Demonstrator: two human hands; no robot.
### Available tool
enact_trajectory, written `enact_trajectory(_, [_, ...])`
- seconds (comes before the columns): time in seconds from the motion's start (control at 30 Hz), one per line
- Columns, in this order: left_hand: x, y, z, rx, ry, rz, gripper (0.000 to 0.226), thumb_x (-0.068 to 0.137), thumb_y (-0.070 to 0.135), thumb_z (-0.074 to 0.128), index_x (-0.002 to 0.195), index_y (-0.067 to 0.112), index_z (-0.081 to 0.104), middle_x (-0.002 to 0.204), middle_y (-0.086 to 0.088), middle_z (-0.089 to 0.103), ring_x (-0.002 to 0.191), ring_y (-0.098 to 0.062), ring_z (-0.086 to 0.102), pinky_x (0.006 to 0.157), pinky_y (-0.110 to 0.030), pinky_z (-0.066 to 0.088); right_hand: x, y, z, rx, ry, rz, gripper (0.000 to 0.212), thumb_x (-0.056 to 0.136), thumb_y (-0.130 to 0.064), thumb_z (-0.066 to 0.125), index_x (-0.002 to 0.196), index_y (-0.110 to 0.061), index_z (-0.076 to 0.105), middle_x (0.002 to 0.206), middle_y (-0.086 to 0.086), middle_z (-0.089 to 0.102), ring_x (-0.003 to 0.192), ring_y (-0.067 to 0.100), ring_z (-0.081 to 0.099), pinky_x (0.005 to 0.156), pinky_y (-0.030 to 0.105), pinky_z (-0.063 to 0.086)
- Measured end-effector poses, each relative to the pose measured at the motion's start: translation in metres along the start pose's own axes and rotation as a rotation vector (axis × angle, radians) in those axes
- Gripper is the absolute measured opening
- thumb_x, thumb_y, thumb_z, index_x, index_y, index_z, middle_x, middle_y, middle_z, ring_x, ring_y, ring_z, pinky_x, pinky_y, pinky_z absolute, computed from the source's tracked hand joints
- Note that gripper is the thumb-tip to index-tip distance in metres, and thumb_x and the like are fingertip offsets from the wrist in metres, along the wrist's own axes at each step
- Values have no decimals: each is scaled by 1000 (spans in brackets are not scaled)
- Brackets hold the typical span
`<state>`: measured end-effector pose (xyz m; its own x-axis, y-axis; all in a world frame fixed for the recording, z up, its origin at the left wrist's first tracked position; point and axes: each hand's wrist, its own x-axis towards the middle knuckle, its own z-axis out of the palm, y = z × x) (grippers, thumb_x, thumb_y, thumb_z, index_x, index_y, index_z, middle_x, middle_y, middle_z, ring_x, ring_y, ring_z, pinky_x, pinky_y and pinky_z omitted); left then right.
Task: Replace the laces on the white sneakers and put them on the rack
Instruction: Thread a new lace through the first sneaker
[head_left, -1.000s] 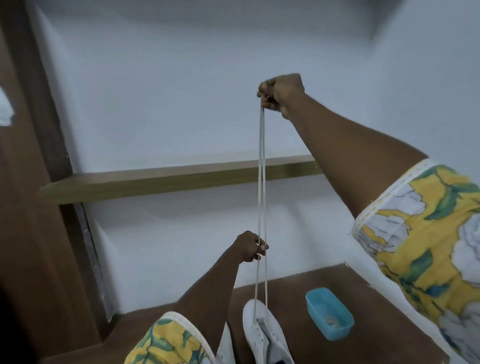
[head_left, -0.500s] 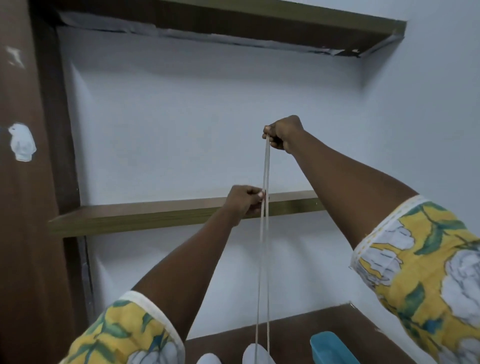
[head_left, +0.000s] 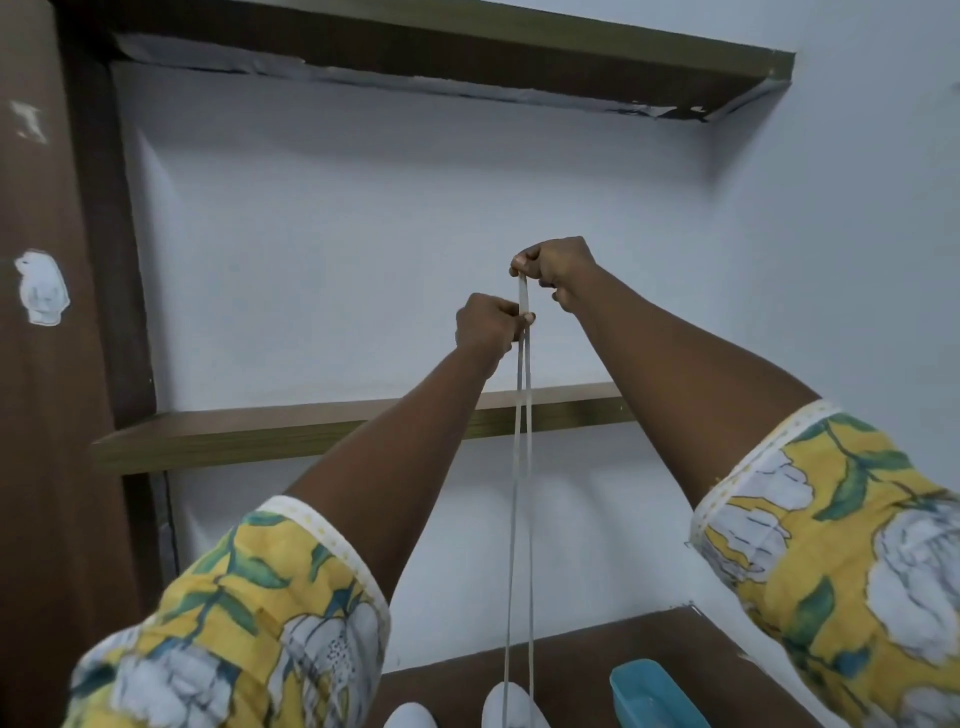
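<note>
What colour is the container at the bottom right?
Light blue: the container shows only in the head view.

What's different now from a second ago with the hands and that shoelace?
The left hand has slid up the two strands of the lace, from low down near the sneaker to just below the right hand. The view has tilted upward, so the sneaker and the blue tub now sit at the bottom edge. Unchanged: the right hand pinches the lace ends up high, and the strands hang straight.
</note>
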<state>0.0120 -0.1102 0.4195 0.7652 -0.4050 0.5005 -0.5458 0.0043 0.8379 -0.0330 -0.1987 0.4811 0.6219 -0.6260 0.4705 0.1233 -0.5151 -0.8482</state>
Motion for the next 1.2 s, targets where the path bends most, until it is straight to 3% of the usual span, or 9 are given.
enact_trajectory(0.27, [-49, -84, 23, 162, -355, -133, 11, 92, 12, 59, 84, 9, 66, 89, -11, 69, 74, -18, 63, 68, -26, 49, -20, 8, -5, 119, -32, 14, 28, 87, 0, 57, 63, -11, 63, 71, 2, 64, 48, 10, 34, 42, 17, 23])
enact_trajectory(0.4, [-87, -144, 32, 310, -528, -164, 18, 92, 7, 56, 102, -2, 68, 101, -16, 70, 82, -15, 61, 57, -10, 47, -33, 33, -15, 130, -54, 45, 27, 91, -4, 58, 65, -10, 63, 70, 2, 63, 50, 10, 40, 48, 22, 23])
enact_trajectory(0.57, [-131, -224, 41, 432, -610, -276, 18, 90, 0, 51, 93, -2, 68, 91, -12, 68, 85, -21, 64, 76, -24, 53, -46, 70, -42, 139, -72, 71, 19, 92, -13, 60, 74, -18, 62, 78, -2, 66, 69, 12, 53, 57, 22, 36])
enact_trajectory(0.63, [-138, -253, 41, 482, -591, -327, 18, 88, 0, 51, 82, 4, 68, 85, -9, 67, 85, -24, 66, 85, -37, 55, -51, 86, -50, 145, -50, 70, 16, 91, -13, 61, 75, -17, 63, 78, -1, 66, 66, 12, 56, 56, 21, 40])
enact_trajectory(0.73, [-134, -301, 41, 500, -495, -429, 16, 79, 10, 52, 70, 9, 65, 91, -10, 70, 88, -31, 68, 83, -44, 56, -56, 114, -52, 145, -35, 74, 14, 89, -12, 63, 75, -15, 65, 76, 2, 66, 60, 10, 59, 52, 19, 44])
enact_trajectory(0.8, [-131, -318, 40, 462, -379, -518, 23, 71, 23, 49, 76, 9, 67, 94, -11, 70, 89, -33, 68, 84, -43, 56, -57, 135, -47, 124, -38, 88, 15, 88, -10, 65, 74, -14, 65, 74, 4, 66, 54, 8, 61, 48, 18, 45])
enact_trajectory(0.9, [-139, -306, 28, 381, -201, -616, 25, 86, 25, 50, 87, 8, 68, 84, -8, 70, 76, -28, 69, 84, -37, 55, -59, 175, -33, 110, -66, 164, 18, 87, -5, 64, 72, -14, 62, 74, 4, 63, 61, 8, 62, 50, 21, 49])
enact_trajectory(1.07, [-133, -326, 13, 265, -23, -750, 24, 92, 11, 41, 87, 2, 63, 62, -6, 65, 51, -21, 63, 60, -25, 49, -67, 253, -7, 33, -56, 314, 18, 85, -1, 64, 71, -11, 64, 74, 11, 63, 57, 16, 55, 51, 24, 44])
enact_trajectory(1.2, [-124, -350, -1, 281, 130, -818, 23, 84, 9, 42, 88, 3, 64, 80, -9, 70, 75, -28, 68, 82, -36, 54, -79, 304, 12, -40, -44, 394, 19, 85, 2, 61, 69, -8, 64, 71, 13, 62, 48, 14, 44, 39, 16, 36])
